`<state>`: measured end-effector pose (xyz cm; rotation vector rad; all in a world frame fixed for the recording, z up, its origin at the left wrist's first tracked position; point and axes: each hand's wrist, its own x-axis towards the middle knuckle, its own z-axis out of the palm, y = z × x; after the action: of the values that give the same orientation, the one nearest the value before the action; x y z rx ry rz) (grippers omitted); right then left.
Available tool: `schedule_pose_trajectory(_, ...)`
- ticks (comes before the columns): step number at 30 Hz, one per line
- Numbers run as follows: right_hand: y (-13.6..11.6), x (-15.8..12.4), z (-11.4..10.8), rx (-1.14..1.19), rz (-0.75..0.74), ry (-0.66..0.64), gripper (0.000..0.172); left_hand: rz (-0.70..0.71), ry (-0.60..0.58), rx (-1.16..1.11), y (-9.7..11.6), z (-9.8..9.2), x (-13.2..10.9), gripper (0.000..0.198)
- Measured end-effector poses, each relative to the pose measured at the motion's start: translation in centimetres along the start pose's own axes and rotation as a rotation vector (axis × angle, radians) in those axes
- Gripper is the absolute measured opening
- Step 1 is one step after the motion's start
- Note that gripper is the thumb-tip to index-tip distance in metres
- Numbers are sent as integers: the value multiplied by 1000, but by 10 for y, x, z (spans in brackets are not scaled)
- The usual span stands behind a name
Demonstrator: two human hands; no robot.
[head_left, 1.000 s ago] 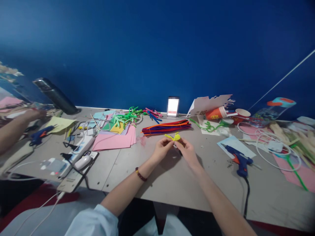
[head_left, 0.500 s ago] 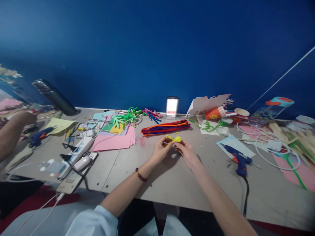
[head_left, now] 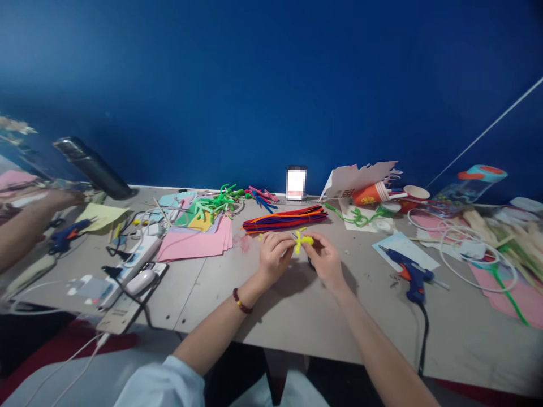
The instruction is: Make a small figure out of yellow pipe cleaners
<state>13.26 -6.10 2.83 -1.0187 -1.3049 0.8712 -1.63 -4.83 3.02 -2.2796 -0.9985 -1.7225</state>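
A bent yellow pipe cleaner [head_left: 304, 242] with several short arms is held over the table between my two hands. My left hand [head_left: 274, 254] is closed, its fingertips pinching the left side of it. On the other side my right hand [head_left: 327, 261] has thumb and fingers closed on the yellow piece. Something small and dark shows beneath the right fingers; I cannot make out what it is. Just beyond my hands lies a bundle of pipe cleaners [head_left: 285, 220] in red, orange and purple.
Pink paper sheets [head_left: 195, 243] and twisted green pipe cleaners [head_left: 220, 200] lie left of the bundle. A power strip [head_left: 131, 271] is nearer left. To the right rests a blue glue gun [head_left: 413, 274]. A phone [head_left: 296, 183] leans on the wall. Another person's arm [head_left: 31, 226] reaches in at far left.
The yellow pipe cleaner has turned in my fingers, and its crossed arms now show. My left hand has rolled over, knuckles up. At far left the other person's arm has reached further right.
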Motion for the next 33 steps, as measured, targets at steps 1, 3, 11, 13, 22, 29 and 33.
schedule_pose_trajectory(1,0,0,1,48,29,-8,26,0,6,8,0,1,0,9)
schedule_pose_trajectory(3,0,0,2,128,75,-14,27,-28,25,10,0,2,-1,8)
schedule_pose_trajectory(11,-7,1,5,221,175,-2,28,-40,-24,-32,-6,5,-4,13)
schedule_pose_trajectory(13,-6,1,4,230,188,0,28,-51,-46,-44,-6,4,-4,12)
schedule_pose_trajectory(22,0,2,4,314,238,6,28,-63,-77,-105,-7,4,-6,11)
schedule_pose_trajectory(29,0,2,6,352,311,50,33,-41,-108,-103,-11,4,-8,12)
schedule_pose_trajectory(33,-1,1,7,404,388,76,36,-50,-128,-129,-12,4,-10,13)
